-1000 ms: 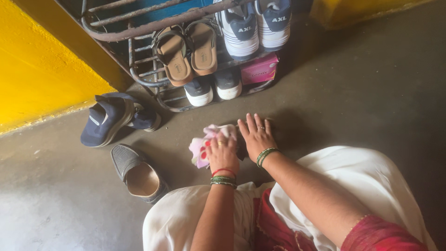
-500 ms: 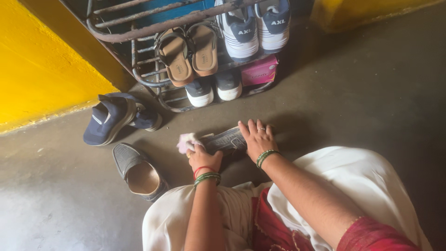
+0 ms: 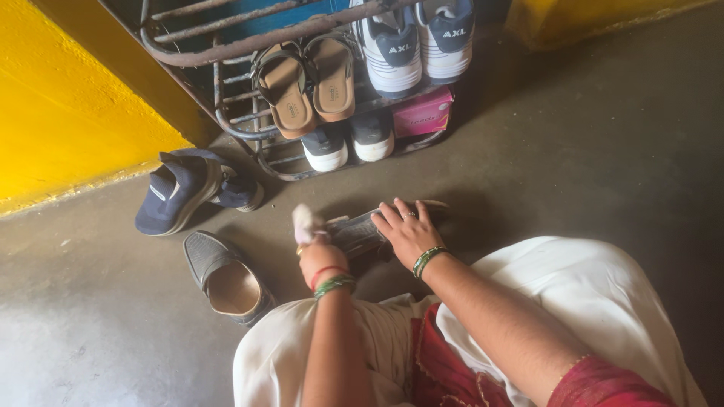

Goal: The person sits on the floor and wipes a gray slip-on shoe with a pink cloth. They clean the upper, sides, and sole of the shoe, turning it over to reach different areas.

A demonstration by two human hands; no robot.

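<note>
A grey slip-on shoe point(image 3: 356, 230) lies on the concrete floor in front of my knees. My right hand point(image 3: 403, 230) grips its rear part from above, fingers curled over it. My left hand point(image 3: 317, 255) is shut on a small pink and white cloth point(image 3: 306, 220), which it holds against the shoe's toe end. Green and red bangles are on both wrists. My lap, in white and red fabric, fills the lower part of the view.
The matching grey shoe point(image 3: 222, 277) lies to the left. A navy sneaker pair point(image 3: 185, 192) rests near the yellow wall point(image 3: 60, 120). A rusty metal shoe rack point(image 3: 249, 45) holds brown sandals point(image 3: 309, 79), white sneakers point(image 3: 418, 41) and a pink box point(image 3: 421, 114).
My left hand drew the cloth leftward off the shoe's top to its toe, uncovering the grey shoe. My right hand shifted from flat on the shoe to gripping it.
</note>
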